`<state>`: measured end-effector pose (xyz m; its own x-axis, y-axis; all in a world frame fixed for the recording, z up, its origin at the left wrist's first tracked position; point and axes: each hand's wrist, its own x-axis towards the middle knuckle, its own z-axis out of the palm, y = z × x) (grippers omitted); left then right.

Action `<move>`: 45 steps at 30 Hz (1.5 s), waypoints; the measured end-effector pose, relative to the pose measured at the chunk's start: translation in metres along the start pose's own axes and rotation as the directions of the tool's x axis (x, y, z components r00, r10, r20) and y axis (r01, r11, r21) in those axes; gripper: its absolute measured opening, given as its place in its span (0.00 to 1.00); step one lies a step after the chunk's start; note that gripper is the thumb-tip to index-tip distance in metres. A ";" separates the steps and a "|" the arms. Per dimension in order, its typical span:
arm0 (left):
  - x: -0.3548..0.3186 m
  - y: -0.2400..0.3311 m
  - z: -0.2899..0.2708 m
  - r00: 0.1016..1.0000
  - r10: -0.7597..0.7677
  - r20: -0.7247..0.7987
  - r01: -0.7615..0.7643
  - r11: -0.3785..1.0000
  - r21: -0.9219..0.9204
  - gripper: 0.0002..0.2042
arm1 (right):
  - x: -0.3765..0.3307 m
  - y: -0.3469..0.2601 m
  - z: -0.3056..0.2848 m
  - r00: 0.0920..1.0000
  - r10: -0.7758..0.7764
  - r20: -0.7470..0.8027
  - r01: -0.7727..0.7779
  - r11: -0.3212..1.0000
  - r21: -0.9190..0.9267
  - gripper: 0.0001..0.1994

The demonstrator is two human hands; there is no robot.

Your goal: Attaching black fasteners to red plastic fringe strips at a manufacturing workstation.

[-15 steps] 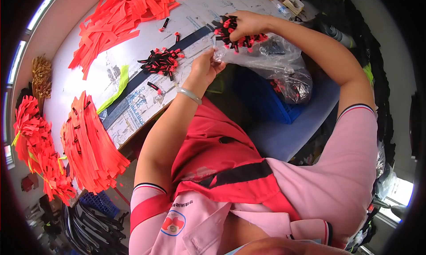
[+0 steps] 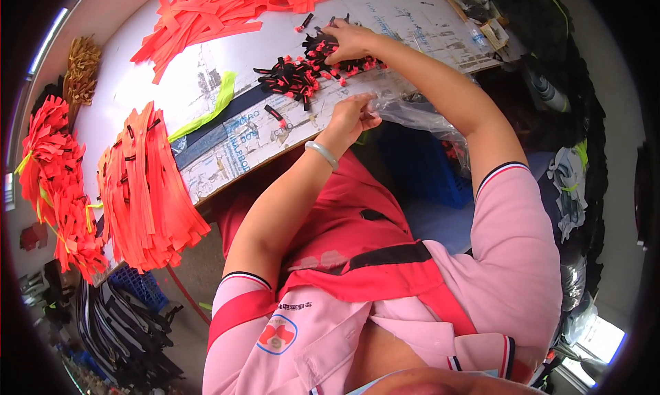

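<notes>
My right hand (image 2: 352, 40) rests over a heap of small black-and-red fabric tabs (image 2: 320, 48) on the table, thumb and fingers spread apart among them. A second cluster of the same tabs (image 2: 290, 79) touches the heap on its near left side. One loose tab (image 2: 275, 114) lies closer to the table's front edge. My left hand (image 2: 352, 118), with a pale bangle at the wrist, pinches the rim of a clear plastic bag (image 2: 423, 114) just off that edge. The bag hangs below my right forearm, and more tabs show at its lower part.
Orange-red strips (image 2: 206, 17) are heaped on the far side of the white table (image 2: 275, 41). Bundled strips (image 2: 141, 189) hang over its left end, near a yellow-green strip (image 2: 210, 113). A blue crate (image 2: 423, 165) stands beneath the bag. Small items (image 2: 491, 34) sit at the far right corner.
My right hand has moved left from above the bag onto the table, and its handful of tabs now lies spread beside the cluster. My left hand keeps its hold on the bag.
</notes>
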<state>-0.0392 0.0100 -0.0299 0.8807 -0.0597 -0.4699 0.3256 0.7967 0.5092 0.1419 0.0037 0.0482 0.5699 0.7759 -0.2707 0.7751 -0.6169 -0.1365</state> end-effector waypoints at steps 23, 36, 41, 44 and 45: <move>-0.011 0.006 -0.004 0.989 -0.130 0.068 0.107 0.955 0.277 0.17 | -0.236 0.049 0.068 0.961 0.209 -0.178 -0.051 0.773 0.632 0.13; -0.018 0.012 0.028 0.994 -0.076 0.076 0.064 0.987 0.148 0.21 | -0.163 0.095 0.040 0.723 0.082 -0.686 0.083 0.975 0.205 0.26; 0.000 -0.001 0.020 0.996 -0.063 0.067 0.043 0.962 0.270 0.16 | -0.111 0.134 0.071 0.826 0.066 -0.560 -0.029 0.997 0.074 0.24; -0.002 0.007 0.015 0.997 -0.060 0.044 0.050 0.979 0.198 0.15 | -0.094 0.121 0.041 0.945 0.194 -0.263 -0.088 0.927 0.366 0.16; -0.001 0.007 0.014 0.993 -0.091 0.074 0.084 0.993 0.088 0.14 | -0.095 0.121 0.028 0.965 0.234 -0.121 -0.134 0.831 0.539 0.16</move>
<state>-0.0325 0.0068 -0.0158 0.8707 -0.1761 -0.4592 0.4273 0.7331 0.5291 0.1739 -0.1479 0.0303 0.7644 0.6197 -0.1777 0.4207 -0.6884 -0.5909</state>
